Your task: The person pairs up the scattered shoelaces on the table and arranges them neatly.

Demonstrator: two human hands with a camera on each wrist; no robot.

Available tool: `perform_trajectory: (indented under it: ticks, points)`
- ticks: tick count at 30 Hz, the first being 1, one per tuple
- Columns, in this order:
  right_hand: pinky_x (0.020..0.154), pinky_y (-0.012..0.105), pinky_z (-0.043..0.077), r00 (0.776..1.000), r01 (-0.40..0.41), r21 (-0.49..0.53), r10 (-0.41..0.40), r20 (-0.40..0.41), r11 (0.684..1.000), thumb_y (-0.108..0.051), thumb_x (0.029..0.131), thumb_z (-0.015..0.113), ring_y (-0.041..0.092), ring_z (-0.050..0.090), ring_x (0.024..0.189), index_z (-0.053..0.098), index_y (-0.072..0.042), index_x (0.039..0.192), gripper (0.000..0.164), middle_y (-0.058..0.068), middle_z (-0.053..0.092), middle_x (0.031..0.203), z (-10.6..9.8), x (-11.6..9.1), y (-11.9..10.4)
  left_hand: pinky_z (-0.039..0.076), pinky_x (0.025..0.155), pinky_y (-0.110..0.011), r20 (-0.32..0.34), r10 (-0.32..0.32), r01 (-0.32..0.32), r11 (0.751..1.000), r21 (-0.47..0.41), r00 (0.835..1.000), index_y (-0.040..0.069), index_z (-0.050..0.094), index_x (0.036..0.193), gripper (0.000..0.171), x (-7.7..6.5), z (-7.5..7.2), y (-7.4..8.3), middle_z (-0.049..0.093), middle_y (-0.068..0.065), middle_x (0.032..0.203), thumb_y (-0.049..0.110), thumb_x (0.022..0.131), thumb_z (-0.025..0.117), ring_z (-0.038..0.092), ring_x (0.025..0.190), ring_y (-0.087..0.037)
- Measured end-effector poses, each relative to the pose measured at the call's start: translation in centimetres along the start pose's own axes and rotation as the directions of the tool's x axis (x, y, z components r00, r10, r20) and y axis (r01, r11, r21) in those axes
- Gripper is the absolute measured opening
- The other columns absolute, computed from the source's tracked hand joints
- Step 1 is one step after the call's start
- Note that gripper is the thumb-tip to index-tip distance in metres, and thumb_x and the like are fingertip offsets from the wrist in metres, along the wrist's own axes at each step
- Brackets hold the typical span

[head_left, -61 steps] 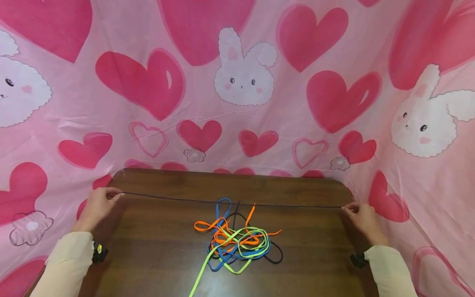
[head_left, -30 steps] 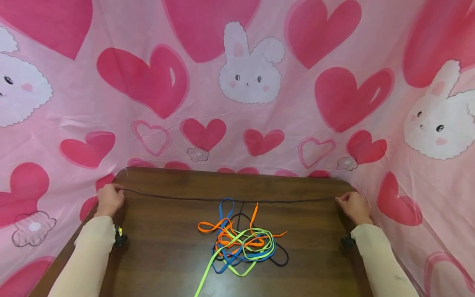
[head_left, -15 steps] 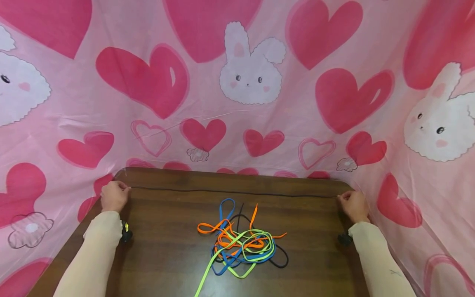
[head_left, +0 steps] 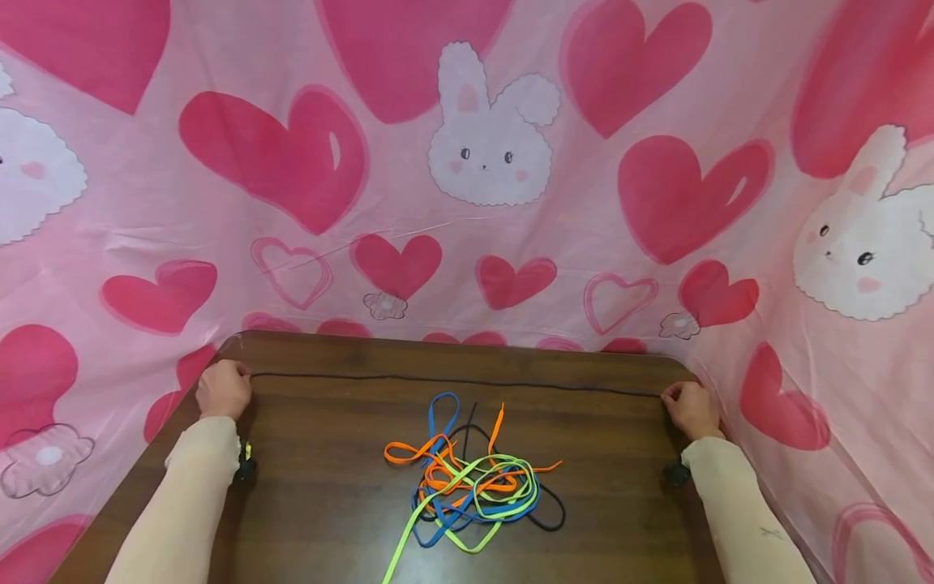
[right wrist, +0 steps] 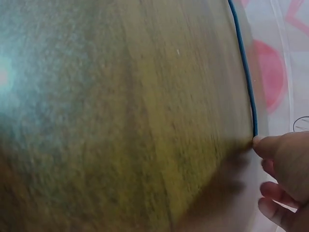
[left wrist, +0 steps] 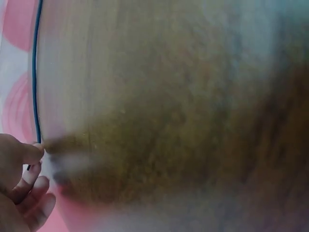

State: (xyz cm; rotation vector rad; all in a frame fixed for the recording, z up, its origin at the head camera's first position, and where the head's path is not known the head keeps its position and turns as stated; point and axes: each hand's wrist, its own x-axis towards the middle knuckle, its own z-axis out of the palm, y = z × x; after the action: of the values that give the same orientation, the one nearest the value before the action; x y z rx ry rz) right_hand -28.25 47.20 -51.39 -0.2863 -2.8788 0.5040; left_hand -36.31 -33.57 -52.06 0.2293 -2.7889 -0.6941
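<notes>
A thin dark shoelace stretches nearly straight across the far part of the brown table, close to its back edge. At its left end my left hand pinches it between thumb and finger; in the left wrist view a short tip of the shoelace pokes out below the pinch. The other end is pinched by my right hand, and in the right wrist view the shoelace runs up from the thumb along the table's edge. The remaining fingers of both hands are loosely bent.
Mid-table lies a tangle of shoelaces: an orange one, a blue one, a yellow-green one trailing toward the front, and a black one. Pink cloth with hearts and rabbits hangs behind and at both sides.
Both hands have moved the dark shoelace toward the table's back edge, away from the tangle, after it sagged a little. The left hand has come slightly inward. The tangle has stayed put.
</notes>
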Motion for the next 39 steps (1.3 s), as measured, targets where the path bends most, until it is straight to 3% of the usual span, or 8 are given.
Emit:
perform_trajectory:
  ticks: [11, 17, 22, 26, 29, 32, 35, 39]
  points:
    - [0.068, 0.049, 0.049, 0.999, -0.045, 0.012, 0.045, -0.003, 0.999, -0.011, 0.092, 0.067, 0.040, 0.064, 0.082, 0.073, 0.003, 0.091, 0.016, 0.023, 0.071, 0.089, 0.2, -0.2, -0.4, 0.047, 0.072, -0.065, 0.019, 0.010, -0.011, 1.000, 0.025, 1.000, -0.005, 0.074, 0.102, 0.021, 0.2, -0.3, -0.5, 0.066, -0.036, 0.111, 0.008, 0.093, 0.060, 0.058, 0.098, -0.060]
    - [0.072, 0.052, 0.050, 1.000, -0.014, 0.018, 0.013, 0.020, 1.000, -0.010, 0.092, 0.067, 0.044, 0.065, 0.088, 0.073, 0.005, 0.095, 0.017, 0.025, 0.072, 0.095, 0.1, -0.2, -0.5, 0.046, 0.070, -0.064, -0.048, 0.139, -0.136, 0.990, 0.047, 0.989, -0.004, 0.076, 0.096, 0.019, 0.2, -0.1, -0.8, 0.067, -0.036, 0.102, 0.006, 0.088, 0.062, 0.057, 0.088, -0.061]
    - [0.083, 0.058, 0.051, 0.997, 0.071, 0.035, -0.072, 0.037, 0.997, -0.007, 0.090, 0.066, 0.049, 0.065, 0.095, 0.072, 0.010, 0.100, 0.020, 0.030, 0.071, 0.102, -0.4, 0.4, -1.6, 0.041, 0.082, -0.066, -0.160, 0.278, -0.274, 0.961, 0.044, 0.947, -0.008, 0.074, 0.098, 0.026, 0.3, 0.3, 0.0, 0.066, -0.037, 0.100, 0.001, 0.081, 0.057, 0.055, 0.097, -0.057]
    - [0.075, 0.053, 0.053, 0.993, 0.114, 0.084, -0.113, -0.017, 0.990, -0.005, 0.088, 0.065, 0.044, 0.067, 0.089, 0.072, 0.010, 0.103, 0.022, 0.030, 0.071, 0.102, -0.5, 1.0, -3.7, 0.043, 0.087, -0.065, -0.183, 0.353, -0.365, 0.930, -0.036, 0.917, -0.012, 0.071, 0.104, 0.029, 0.3, 0.6, 2.5, 0.065, -0.037, 0.105, -0.002, 0.080, 0.058, 0.057, 0.103, -0.054]
    - [0.070, 0.047, 0.053, 0.986, 0.161, 0.147, -0.153, -0.065, 0.976, -0.004, 0.089, 0.064, 0.038, 0.067, 0.084, 0.073, 0.008, 0.104, 0.021, 0.027, 0.072, 0.100, -0.7, 1.0, -6.0, 0.048, 0.085, -0.062, -0.104, 0.416, -0.427, 0.893, -0.139, 0.903, -0.012, 0.070, 0.107, 0.026, -0.2, 0.6, 5.2, 0.068, -0.034, 0.105, -0.004, 0.084, 0.061, 0.063, 0.098, -0.051]
    - [0.075, 0.048, 0.055, 0.975, 0.217, 0.235, -0.198, -0.101, 0.948, -0.002, 0.092, 0.063, 0.038, 0.069, 0.088, 0.074, 0.007, 0.104, 0.018, 0.025, 0.073, 0.099, -0.8, 0.5, -8.8, 0.055, 0.079, -0.053, 0.005, 0.479, -0.464, 0.853, -0.240, 0.878, -0.010, 0.071, 0.110, 0.023, -1.1, 0.9, 8.4, 0.072, -0.028, 0.102, -0.004, 0.089, 0.064, 0.068, 0.089, -0.040]
    - [0.078, 0.048, 0.055, 0.968, 0.252, 0.306, -0.236, -0.090, 0.918, -0.001, 0.093, 0.065, 0.038, 0.069, 0.091, 0.074, 0.004, 0.104, 0.015, 0.022, 0.074, 0.098, -0.7, -0.3, -12.0, 0.055, 0.069, -0.040, 0.099, 0.547, -0.492, 0.807, -0.326, 0.831, -0.007, 0.072, 0.110, 0.020, -2.5, 1.4, 11.8, 0.074, -0.021, 0.099, -0.002, 0.092, 0.065, 0.066, 0.078, -0.025]
    - [0.076, 0.041, 0.055, 0.958, 0.275, 0.360, -0.284, -0.031, 0.891, -0.003, 0.094, 0.067, 0.030, 0.069, 0.087, 0.075, 0.000, 0.105, 0.014, 0.016, 0.075, 0.098, 0.4, -1.7, -16.4, 0.053, 0.067, -0.029, 0.180, 0.635, -0.528, 0.742, -0.414, 0.751, -0.002, 0.075, 0.108, 0.016, -5.0, 2.8, 16.2, 0.075, -0.016, 0.098, 0.002, 0.094, 0.067, 0.061, 0.076, -0.014]
